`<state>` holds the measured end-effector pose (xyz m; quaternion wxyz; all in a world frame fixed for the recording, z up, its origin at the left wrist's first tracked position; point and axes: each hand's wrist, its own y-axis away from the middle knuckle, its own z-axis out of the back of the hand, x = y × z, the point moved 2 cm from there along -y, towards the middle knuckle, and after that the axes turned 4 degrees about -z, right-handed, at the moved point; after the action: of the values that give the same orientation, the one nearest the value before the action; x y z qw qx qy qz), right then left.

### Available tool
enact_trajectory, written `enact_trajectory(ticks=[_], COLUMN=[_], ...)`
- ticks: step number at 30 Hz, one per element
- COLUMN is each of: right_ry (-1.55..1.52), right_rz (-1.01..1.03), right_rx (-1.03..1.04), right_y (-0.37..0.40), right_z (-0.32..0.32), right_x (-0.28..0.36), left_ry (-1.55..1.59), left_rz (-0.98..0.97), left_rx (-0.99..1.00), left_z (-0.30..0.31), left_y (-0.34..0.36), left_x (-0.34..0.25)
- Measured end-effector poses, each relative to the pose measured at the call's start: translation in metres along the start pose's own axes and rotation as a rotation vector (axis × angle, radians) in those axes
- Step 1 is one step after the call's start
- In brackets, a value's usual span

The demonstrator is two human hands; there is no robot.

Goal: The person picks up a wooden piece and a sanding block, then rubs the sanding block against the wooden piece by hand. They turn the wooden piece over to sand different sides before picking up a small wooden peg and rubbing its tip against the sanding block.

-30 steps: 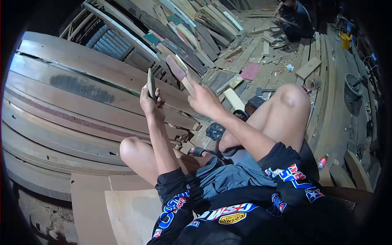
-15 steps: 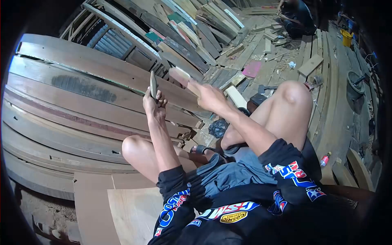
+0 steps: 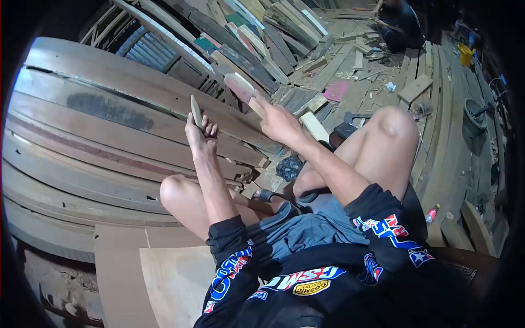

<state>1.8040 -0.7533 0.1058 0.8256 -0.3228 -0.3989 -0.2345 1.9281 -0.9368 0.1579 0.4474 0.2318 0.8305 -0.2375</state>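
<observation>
Pale wood, slim and pointed at its upper end, is seen in the wooden piece (image 3: 196, 112), held nearly upright in the left hand (image 3: 202, 131). It is gripped low between thumb and fingers, with the fingertips curled towards the palm. By the right hand (image 3: 281, 126), a paddle-like tool (image 3: 239, 87) is held by its pale handle; the fingers are closed around it, the index finger laid along it. The tool's broad pinkish end is tilted up and to the left, near the wooden piece but apart from it. Both are held above the floor (image 3: 377, 90), beside the right-hand ends of the long boards (image 3: 109, 115).

Below the right hand, a black plastic bag (image 3: 290, 168) is seen near the feet, and a pale block (image 3: 314, 127) lies just beyond. A pink sheet (image 3: 336, 91) lies farther off. Towards the floor's far edge, another person (image 3: 402, 30) is seated; by its right edge, a yellow bucket (image 3: 465, 54) and a dark bucket (image 3: 474, 116) are placed.
</observation>
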Motion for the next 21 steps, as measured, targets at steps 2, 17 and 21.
enact_trajectory(ticks=[2,17,21], right_ry=[0.004,-0.321,-0.128], right_rz=[0.03,0.077,0.313], right_rx=[-0.03,-0.081,0.044], right_y=[0.001,0.018,0.019], right_z=[0.004,0.005,-0.02], right_x=[0.01,0.038,0.021], left_ry=[0.019,0.086,0.161], left_rz=[0.011,-0.234,-0.283], left_rx=[-0.015,0.04,0.045], left_z=[-0.002,-0.032,-0.037], left_y=[-0.002,0.002,0.009], left_x=[0.006,0.015,0.01])
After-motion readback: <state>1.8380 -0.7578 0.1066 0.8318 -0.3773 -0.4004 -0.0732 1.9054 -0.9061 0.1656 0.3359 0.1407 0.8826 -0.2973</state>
